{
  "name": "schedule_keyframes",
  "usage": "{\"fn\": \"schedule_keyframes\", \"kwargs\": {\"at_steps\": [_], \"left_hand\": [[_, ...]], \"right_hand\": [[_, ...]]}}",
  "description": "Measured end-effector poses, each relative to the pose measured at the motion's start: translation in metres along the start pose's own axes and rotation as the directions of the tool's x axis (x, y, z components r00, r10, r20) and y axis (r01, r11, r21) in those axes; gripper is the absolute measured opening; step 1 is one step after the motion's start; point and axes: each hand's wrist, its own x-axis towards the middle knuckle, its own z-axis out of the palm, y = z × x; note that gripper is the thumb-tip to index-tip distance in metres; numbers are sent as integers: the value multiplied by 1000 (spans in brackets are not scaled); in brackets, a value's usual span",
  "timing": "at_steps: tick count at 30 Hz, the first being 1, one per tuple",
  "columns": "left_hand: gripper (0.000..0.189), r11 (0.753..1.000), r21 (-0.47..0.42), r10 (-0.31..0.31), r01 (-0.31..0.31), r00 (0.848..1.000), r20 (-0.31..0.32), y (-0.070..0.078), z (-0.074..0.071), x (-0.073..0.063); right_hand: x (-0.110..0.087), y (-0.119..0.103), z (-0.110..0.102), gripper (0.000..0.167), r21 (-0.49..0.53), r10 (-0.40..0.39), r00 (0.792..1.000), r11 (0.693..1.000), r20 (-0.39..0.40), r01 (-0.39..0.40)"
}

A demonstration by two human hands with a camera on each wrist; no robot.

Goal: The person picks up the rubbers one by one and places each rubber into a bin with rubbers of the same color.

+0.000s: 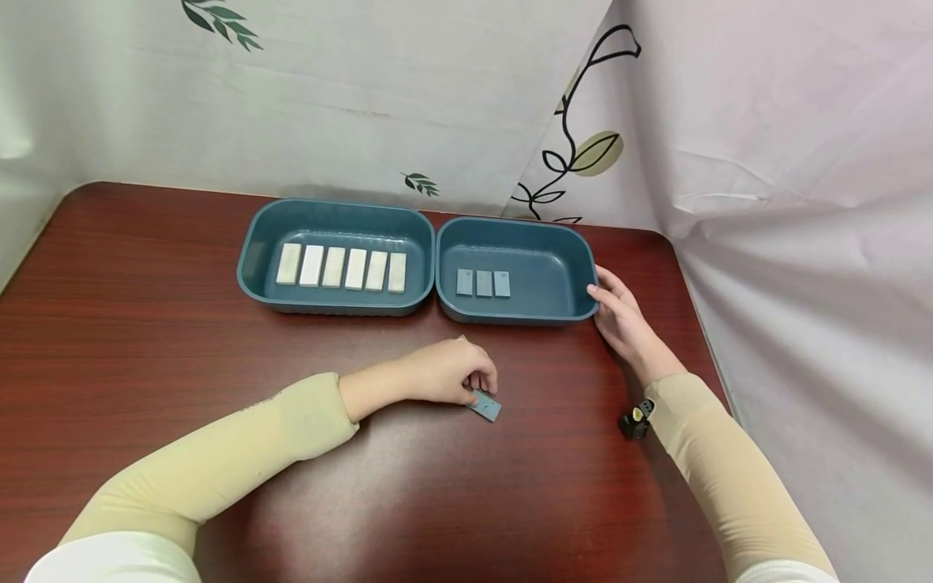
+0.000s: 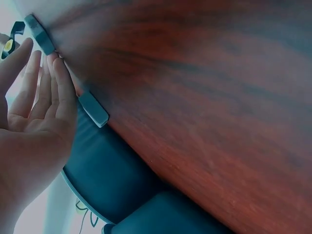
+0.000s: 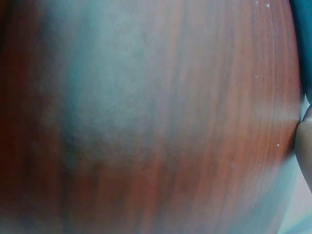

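Observation:
My left hand (image 1: 448, 372) is low over the table, its thumb at one end of a flat grey-blue block (image 1: 487, 406). In the left wrist view, my left hand (image 2: 41, 117) has its fingers fairly straight and the thumb apart from them. One grey block (image 2: 40, 34) lies at the fingertips, and another grey block (image 2: 93, 109) shows beside the fingers on the bin side. With the thumb over its rim, my right hand (image 1: 621, 317) holds the right-hand blue bin (image 1: 557, 279), where three grey blocks (image 1: 484, 283) lie in a row. Little of the right hand shows in its wrist view.
The left-hand blue bin (image 1: 266, 279) stands against the right-hand one and contains a row of several white blocks (image 1: 334, 267). Both sit toward the back of the reddish wooden table (image 1: 146, 348). White patterned cloth (image 1: 328, 89) hangs behind and on the right.

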Motion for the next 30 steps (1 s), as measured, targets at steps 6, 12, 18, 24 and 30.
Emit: {"fn": "schedule_keyframes", "kwargs": {"at_steps": [6,12,18,24,30], "left_hand": [[20,999,41,13,-13,1000,4,0,2,-2],[18,997,77,23,-24,1000,8,-2,3,-5],[17,996,83,29,-30,1000,13,-4,2,-7],[16,995,92,23,-24,1000,13,-4,2,-7],[19,996,85,33,-32,999,-9,-4,3,-8]], "right_hand": [[0,0,0,34,-5,8,1000,1000,-5,-8],[0,1,0,34,2,7,1000,1000,-6,-7],[0,1,0,34,11,-2,1000,1000,-7,2],[0,1,0,34,5,-5,1000,1000,-3,5],[0,1,0,34,6,-5,1000,1000,-6,5]]}}
